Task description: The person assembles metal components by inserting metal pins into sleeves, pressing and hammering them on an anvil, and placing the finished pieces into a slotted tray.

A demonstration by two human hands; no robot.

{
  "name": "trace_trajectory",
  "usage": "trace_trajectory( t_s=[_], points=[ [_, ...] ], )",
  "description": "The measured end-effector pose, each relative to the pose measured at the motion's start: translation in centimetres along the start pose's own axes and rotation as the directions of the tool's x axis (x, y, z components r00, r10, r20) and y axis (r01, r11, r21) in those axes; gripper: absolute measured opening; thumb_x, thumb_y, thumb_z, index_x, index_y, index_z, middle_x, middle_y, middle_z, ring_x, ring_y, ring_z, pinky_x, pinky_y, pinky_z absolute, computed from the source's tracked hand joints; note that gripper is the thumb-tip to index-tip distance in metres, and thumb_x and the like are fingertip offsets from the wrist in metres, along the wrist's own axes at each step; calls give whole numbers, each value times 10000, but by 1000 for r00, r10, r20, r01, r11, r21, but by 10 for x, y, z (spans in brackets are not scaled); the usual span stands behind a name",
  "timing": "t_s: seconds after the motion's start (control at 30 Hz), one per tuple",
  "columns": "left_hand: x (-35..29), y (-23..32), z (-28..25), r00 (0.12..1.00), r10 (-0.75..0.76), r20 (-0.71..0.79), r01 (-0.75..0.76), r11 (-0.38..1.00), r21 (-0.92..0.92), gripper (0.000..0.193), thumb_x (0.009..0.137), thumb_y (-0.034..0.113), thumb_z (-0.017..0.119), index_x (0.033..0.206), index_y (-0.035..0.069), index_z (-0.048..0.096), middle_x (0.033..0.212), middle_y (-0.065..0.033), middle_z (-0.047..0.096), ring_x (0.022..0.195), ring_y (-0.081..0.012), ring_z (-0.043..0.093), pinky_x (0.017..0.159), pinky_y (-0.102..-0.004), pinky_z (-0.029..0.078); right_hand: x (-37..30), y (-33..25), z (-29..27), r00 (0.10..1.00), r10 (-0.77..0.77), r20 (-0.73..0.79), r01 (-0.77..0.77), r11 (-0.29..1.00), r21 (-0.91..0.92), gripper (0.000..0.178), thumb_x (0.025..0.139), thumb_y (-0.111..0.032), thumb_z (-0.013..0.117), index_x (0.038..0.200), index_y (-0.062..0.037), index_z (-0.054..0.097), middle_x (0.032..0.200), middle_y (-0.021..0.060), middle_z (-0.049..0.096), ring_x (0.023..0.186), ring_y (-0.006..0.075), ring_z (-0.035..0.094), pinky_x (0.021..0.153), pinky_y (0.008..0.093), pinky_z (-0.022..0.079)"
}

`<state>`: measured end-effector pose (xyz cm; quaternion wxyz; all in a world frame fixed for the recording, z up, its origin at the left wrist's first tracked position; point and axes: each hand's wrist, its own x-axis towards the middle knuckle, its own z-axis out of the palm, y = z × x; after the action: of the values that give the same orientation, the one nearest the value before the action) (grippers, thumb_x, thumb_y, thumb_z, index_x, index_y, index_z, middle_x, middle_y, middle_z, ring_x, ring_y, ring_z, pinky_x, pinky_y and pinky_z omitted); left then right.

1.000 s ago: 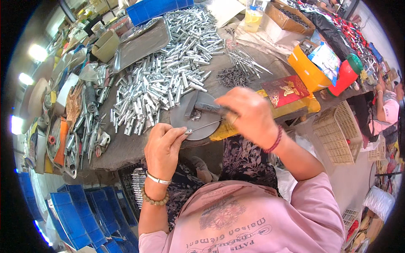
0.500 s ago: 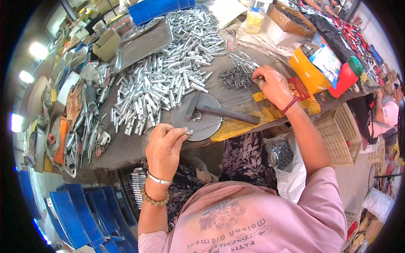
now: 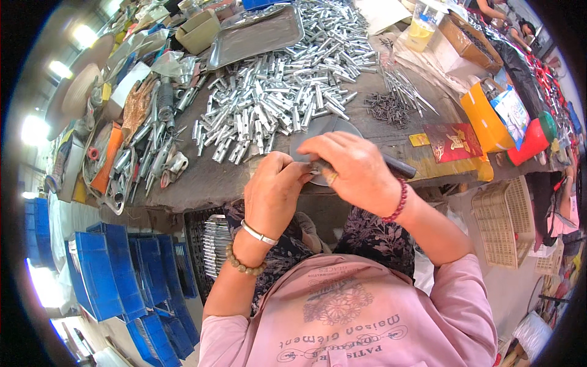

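Observation:
My left hand (image 3: 274,191) is closed in a pinch on a small silver metal piece (image 3: 314,171) at the table's near edge. My right hand (image 3: 361,171) meets it there, fingers bent together at the same piece; what it holds itself is hidden. Beneath both hands lies a round grey metal plate (image 3: 330,126), partly covered. A hammer's dark handle (image 3: 400,166) sticks out past my right hand, its head mostly hidden. Beyond the plate spreads a heap of silver metal tubes (image 3: 275,101). Right of them are a small pile of dark pins (image 3: 386,110) and several thin metal rods (image 3: 408,88).
A metal tray (image 3: 257,38) rests at the heap's far side. Hand tools (image 3: 162,131) crowd the left. To the right are a red envelope (image 3: 454,142), a yellow container (image 3: 483,119) and a red bottle with green cap (image 3: 531,140). Blue bins (image 3: 101,275) stand lower left.
My right hand has moved left from beside the dark pins to my left hand. The thin rod at my left fingertips is now hidden. The whole view has shifted, with the table higher and further right.

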<state>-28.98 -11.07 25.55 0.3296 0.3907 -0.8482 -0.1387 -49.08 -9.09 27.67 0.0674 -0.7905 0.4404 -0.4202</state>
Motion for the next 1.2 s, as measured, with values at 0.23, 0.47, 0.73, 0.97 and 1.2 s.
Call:
trace_trajectory(
  t_s=[0.23, 0.47, 0.73, 0.97, 1.2],
  points=[
    [-2, -4, 1, 999, 32, -37, -32, 999, -9, 150, 852, 119, 809, 987, 120, 742, 915, -62, 596, 855, -292, 637, 689, -421, 507, -3, 0, -2, 955, 288, 72, -297, 913, 280, 471, 816, 103, 721, 1232, -108, 654, 945, 94, 743, 911, 275, 739, 807, 381, 585],
    [-1, -4, -1, 997, 63, -52, -64, 998, -14, 155, 852, 114, 810, 993, 124, 746, 898, -61, 590, 834, -288, 635, 671, -414, 501, -8, 0, 1, 973, 210, 96, -219, 970, 107, 450, 782, 87, 722, 1183, -99, 637, 949, 101, 738, 952, 340, 711, 841, 449, 556],
    [-2, -4, 2, 997, 37, -70, -37, 999, 2, 164, 847, 114, 825, 990, 124, 747, 886, -53, 600, 835, -283, 644, 654, -413, 506, 0, -20, 0, 986, -23, 168, 58, 977, -204, 367, 809, 20, 672, 1165, -65, 647, 926, 116, 705, 893, 323, 680, 840, 439, 536],
    [-2, -7, 2, 997, 54, -59, -54, 999, -4, 172, 844, 113, 830, 996, 123, 749, 899, -57, 613, 843, -291, 649, 665, -413, 515, -13, -7, -24, 998, -34, 58, 49, 959, -280, 468, 811, -52, 753, 1271, -74, 676, 986, 108, 701, 960, 317, 676, 884, 438, 537],
    [-2, -6, 1, 999, 26, -40, -28, 998, -51, 186, 859, 99, 825, 1044, 106, 799, 920, -69, 645, 848, -288, 663, 721, -383, 525, -35, 13, -46, 974, 219, 57, -177, 895, -411, 495, 781, 2, 762, 1266, -83, 708, 1075, 111, 678, 1033, 338, 660, 906, 448, 538]
  ],
)
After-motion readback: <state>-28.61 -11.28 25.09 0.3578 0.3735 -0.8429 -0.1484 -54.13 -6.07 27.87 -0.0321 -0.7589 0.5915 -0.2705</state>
